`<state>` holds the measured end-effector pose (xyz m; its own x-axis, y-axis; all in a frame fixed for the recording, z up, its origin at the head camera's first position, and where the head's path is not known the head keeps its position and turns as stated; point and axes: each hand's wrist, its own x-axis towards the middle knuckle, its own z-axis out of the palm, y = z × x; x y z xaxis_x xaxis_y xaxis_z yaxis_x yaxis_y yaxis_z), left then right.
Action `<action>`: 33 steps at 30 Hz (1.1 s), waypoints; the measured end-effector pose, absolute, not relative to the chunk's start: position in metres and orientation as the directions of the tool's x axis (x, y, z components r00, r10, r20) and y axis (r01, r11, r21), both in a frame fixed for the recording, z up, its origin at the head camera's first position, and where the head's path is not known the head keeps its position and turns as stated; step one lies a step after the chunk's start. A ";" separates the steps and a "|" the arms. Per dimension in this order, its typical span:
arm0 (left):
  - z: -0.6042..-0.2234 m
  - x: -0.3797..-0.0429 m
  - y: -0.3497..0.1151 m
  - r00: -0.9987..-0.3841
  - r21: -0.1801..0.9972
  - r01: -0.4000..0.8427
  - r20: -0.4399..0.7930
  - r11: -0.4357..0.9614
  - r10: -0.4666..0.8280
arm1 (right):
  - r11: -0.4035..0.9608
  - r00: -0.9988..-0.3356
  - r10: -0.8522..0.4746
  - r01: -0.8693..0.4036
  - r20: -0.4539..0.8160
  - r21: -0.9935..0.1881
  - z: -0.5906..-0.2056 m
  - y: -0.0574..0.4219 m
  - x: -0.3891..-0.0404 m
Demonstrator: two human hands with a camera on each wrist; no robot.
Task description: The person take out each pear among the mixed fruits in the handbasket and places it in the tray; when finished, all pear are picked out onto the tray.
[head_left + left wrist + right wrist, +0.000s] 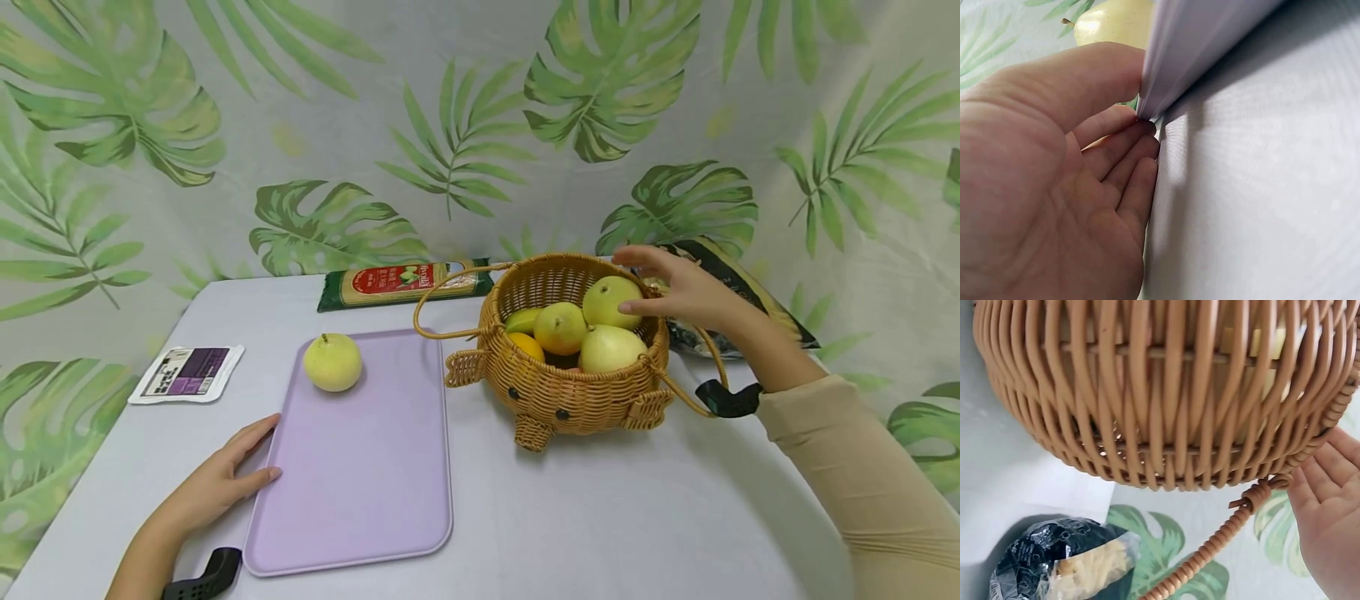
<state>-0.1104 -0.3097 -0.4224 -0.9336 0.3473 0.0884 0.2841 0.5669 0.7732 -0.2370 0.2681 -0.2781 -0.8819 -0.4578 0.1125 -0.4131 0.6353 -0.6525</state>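
Observation:
A lilac tray [360, 467] lies at the left of the white table, bearing one round yellow pear [332, 363] near its far left corner. My left hand [217, 483] rests along the tray's left edge. In the left wrist view, its thumb [1100, 75] and fingertips touch the rim. Right of the tray stands a wicker basket [577, 404] with an animal face, holding several pears, an orange [527, 345] and a green-yellow fruit [522, 320]. My right hand [678, 292] reaches over the basket's far right rim, thumb and fingers spread apart around the upper green pear [611, 300].
Behind the tray lies a green and red food packet [405, 283]. A white and purple pack [187, 373] is at the left. A dark bag [738, 283] sits behind the basket at the right. Wicker handles [431, 312] stick out from both sides; a leaf-print cloth hangs behind.

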 end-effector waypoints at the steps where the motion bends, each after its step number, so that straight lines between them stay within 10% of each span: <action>1: -0.422 -0.110 -0.310 -0.934 0.775 0.282 0.088 0.565 0.347 | 0.643 -0.885 -0.453 -0.406 0.105 -0.649 -0.279 0.268 -0.238; 33: -0.423 -0.110 -0.310 -0.934 0.787 0.277 0.084 0.552 0.348 | 0.696 -0.875 -0.482 -0.418 0.052 -0.584 -0.293 0.264 -0.249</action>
<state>-0.1097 -0.3100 -0.4230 -0.9338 0.3477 0.0845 0.2767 0.5519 0.7867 -0.2491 0.2640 -0.2931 -0.8745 -0.4822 0.0517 -0.4182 0.6958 -0.5839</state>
